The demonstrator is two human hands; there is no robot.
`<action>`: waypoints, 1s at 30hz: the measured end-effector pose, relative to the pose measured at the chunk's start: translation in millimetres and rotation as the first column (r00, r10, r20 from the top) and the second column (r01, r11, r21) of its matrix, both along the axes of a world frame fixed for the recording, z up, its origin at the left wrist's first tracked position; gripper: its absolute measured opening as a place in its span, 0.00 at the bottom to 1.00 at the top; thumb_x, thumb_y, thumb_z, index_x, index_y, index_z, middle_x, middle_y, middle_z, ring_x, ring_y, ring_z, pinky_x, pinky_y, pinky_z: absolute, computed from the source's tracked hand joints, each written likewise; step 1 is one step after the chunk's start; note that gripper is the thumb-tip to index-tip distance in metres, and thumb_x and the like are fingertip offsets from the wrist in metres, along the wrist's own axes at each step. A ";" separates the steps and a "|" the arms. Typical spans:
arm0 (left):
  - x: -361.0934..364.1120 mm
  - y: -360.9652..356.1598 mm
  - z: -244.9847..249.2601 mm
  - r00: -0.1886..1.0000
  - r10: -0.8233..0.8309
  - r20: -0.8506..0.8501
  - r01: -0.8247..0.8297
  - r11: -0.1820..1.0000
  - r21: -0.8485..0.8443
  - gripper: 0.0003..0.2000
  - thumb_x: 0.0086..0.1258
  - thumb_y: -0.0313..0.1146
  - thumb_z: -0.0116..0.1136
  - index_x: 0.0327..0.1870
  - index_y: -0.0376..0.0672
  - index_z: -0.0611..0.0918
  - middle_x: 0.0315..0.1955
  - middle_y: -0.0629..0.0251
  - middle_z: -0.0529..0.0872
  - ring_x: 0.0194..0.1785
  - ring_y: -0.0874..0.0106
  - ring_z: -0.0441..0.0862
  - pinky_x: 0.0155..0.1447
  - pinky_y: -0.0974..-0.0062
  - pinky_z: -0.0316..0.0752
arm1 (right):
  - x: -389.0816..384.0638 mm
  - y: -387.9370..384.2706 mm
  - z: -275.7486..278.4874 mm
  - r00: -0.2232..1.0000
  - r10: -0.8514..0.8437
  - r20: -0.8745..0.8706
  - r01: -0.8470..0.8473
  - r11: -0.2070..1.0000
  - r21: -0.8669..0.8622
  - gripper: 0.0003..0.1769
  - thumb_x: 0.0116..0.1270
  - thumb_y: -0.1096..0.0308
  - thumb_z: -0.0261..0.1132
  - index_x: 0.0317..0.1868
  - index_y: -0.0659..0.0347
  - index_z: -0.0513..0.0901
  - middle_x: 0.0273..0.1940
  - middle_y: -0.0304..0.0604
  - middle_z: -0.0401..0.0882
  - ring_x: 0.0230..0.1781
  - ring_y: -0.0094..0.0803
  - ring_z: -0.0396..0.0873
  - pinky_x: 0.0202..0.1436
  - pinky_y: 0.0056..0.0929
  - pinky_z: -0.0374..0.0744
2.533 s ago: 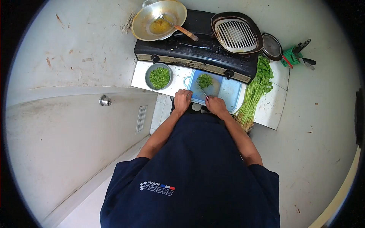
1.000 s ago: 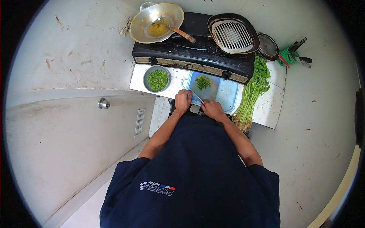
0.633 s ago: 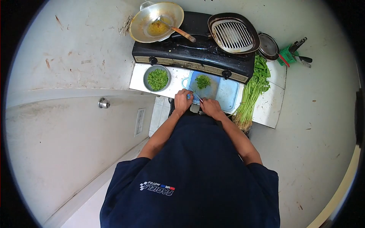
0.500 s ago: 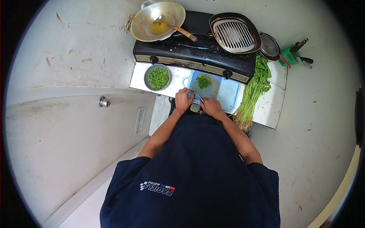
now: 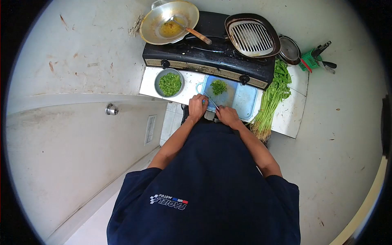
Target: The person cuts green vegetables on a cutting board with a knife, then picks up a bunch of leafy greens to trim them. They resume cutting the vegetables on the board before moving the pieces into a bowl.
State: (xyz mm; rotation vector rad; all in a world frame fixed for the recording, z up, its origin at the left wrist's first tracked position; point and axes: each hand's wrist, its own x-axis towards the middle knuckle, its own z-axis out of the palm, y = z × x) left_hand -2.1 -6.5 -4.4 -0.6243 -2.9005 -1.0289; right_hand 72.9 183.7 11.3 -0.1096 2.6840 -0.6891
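Note:
My right hand is closed around a knife whose thin blade points up and left over the board's near left edge. Close beside the blade, my left hand is curled shut. Something small and bluish-green shows at its fingers, too small to name. Under the knife lies a blue cutting board, with a small heap of finely chopped greens on it. To the left, a grey bowl holds more chopped greens.
A light blue tray lies under the board's right side. Right of it rests a bunch of leafy stalks with roots. Behind stands a black stove bearing a wok with a ladle and a grill pan. A green basket holds knives.
The knife blade has shifted slightly up and left, and more of it shows between my hands. Both hands stay in nearly the same place.

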 end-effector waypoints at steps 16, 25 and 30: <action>-0.5 -1.5 -2.3 0.999 -0.025 -0.044 0.025 1.000 0.012 0.03 0.63 0.28 0.69 0.36 0.44 0.89 0.33 0.59 0.87 0.41 0.54 0.84 0.46 0.54 0.79 | 2.2 3.9 -6.5 0.999 -0.022 -0.041 0.020 0.999 -0.050 0.23 0.80 0.52 0.56 0.45 0.67 0.84 0.30 0.60 0.87 0.34 0.60 0.88 0.41 0.55 0.85; 1.5 -0.1 0.3 0.999 -0.010 -0.034 0.009 1.000 -0.008 0.03 0.64 0.28 0.69 0.36 0.44 0.88 0.34 0.61 0.86 0.42 0.55 0.84 0.47 0.56 0.79 | 3.4 -1.2 -4.9 0.998 0.030 0.047 -0.030 0.999 -0.011 0.22 0.80 0.54 0.56 0.44 0.67 0.85 0.36 0.61 0.89 0.38 0.57 0.89 0.45 0.56 0.85; 2.2 -0.1 1.1 0.999 -0.013 -0.032 0.012 1.000 -0.022 0.03 0.64 0.27 0.69 0.37 0.44 0.88 0.34 0.61 0.86 0.43 0.56 0.83 0.47 0.56 0.78 | -2.0 -5.1 -7.7 0.999 0.012 0.038 -0.013 1.000 0.013 0.22 0.80 0.54 0.57 0.44 0.68 0.85 0.36 0.61 0.89 0.38 0.57 0.90 0.45 0.55 0.86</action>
